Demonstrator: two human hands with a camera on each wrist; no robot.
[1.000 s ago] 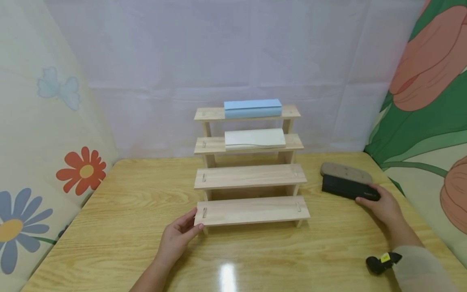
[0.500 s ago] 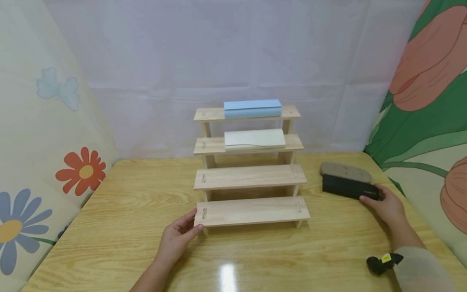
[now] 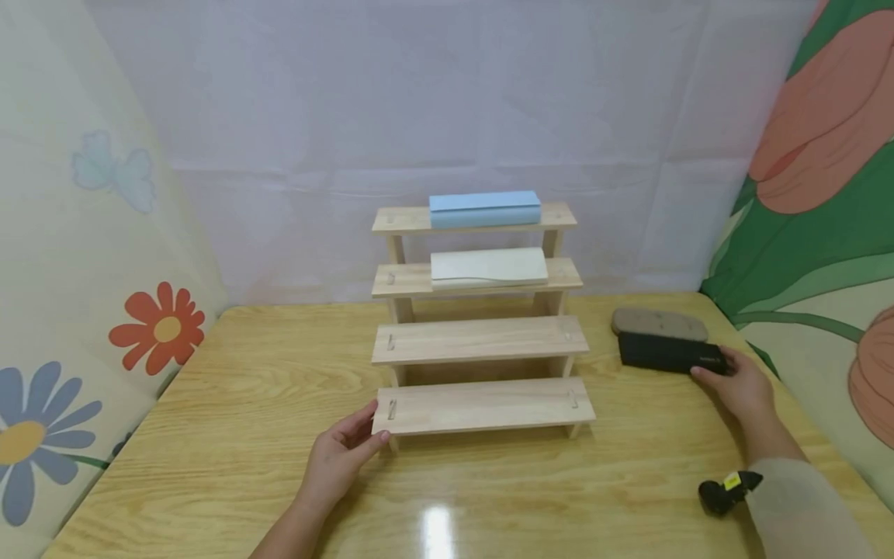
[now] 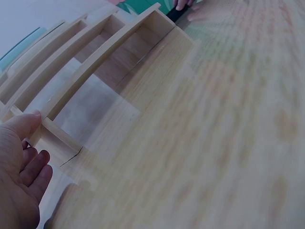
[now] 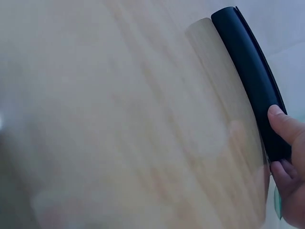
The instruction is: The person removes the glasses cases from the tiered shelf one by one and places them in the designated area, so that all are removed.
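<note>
- Head view: your left hand (image 3: 337,458) pinched the left end of the lowest board on a pale wooden four-tier stand (image 3: 482,405).
- Right of it, your right hand (image 3: 746,394) had thumb and fingers clamped on the right end of a black oblong case (image 3: 656,352), just in front of a taupe rounded case (image 3: 660,322).
- Light-blue oblong case (image 3: 485,205) on top tier; white flat-topped case (image 3: 489,266) sat on the second.

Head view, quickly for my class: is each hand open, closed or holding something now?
Left hand: holding the bottom wooden step by its left end.
Right hand: holding the black glasses case.
</note>
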